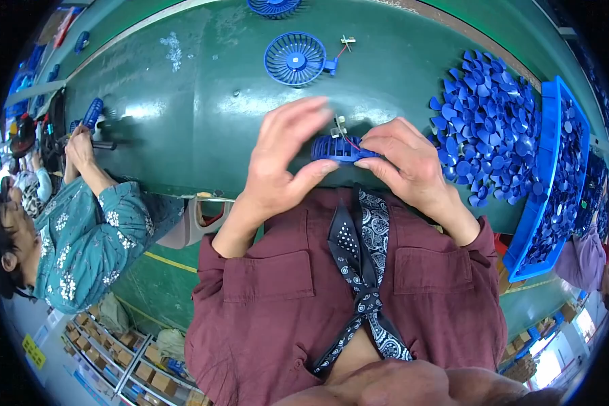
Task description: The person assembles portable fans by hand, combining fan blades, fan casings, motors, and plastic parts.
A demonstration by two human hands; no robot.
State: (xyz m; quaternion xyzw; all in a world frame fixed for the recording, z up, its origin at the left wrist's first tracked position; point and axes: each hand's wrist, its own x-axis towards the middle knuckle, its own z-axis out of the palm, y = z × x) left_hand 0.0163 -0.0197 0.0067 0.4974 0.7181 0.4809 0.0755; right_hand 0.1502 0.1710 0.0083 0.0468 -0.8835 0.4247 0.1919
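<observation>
From here, the right hand (409,159) pinches a round, blue, slatted plastic fan cage (330,150) between both hands, probably keeping it steady. The left hand (281,152) is spread, thumb touching it.

We hold left hand (281,152) spread, blurred fingers (292,116) above thumb; our right hand (411,157) pinches, fingers bent; forearms (238,229) slant inward.

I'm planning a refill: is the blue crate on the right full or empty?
Not empty: many blue fan blades lie inside the crate. Whether it is completely full, I cannot tell.
</observation>
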